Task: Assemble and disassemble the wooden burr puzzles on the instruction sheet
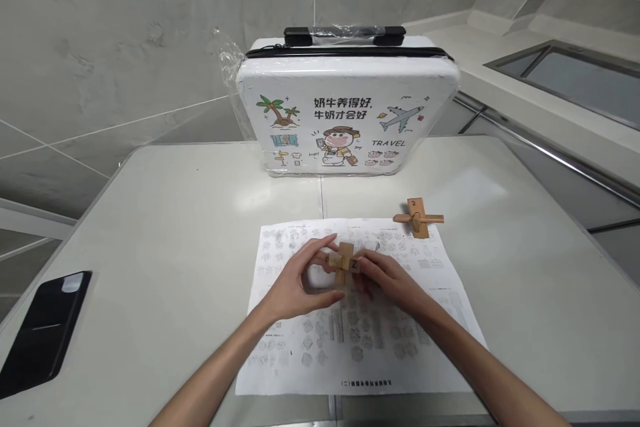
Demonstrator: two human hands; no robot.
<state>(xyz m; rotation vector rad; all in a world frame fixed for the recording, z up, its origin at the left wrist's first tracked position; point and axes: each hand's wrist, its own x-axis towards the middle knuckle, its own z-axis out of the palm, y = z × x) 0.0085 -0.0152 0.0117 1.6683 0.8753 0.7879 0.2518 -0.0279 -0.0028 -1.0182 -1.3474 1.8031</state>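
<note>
A small cross-shaped wooden burr puzzle (pixel 345 260) is held just above the printed sheet (pixel 295 373), with a "2" marked on its right end. My left hand (pixel 295 280) curves around its left side, index finger near the top and thumb near the bottom. On the right, the fingers of my right hand (pixel 387 277) pinch the end beside the number. Some of its fingertips are hidden behind the puzzle. A second wooden puzzle (pixel 419 227), also marked "2", rests at the sheet's upper right corner, with rods sticking out to both sides.
At the back of the white table (pixel 165 267) stands a white cartoon-printed suitcase (pixel 345 87) in clear plastic wrap. A black phone (pixel 43 333) lies at the left edge. Behind the table is a grey tiled wall (pixel 125 27), and a metal rail (pixel 560 153) runs along the right side.
</note>
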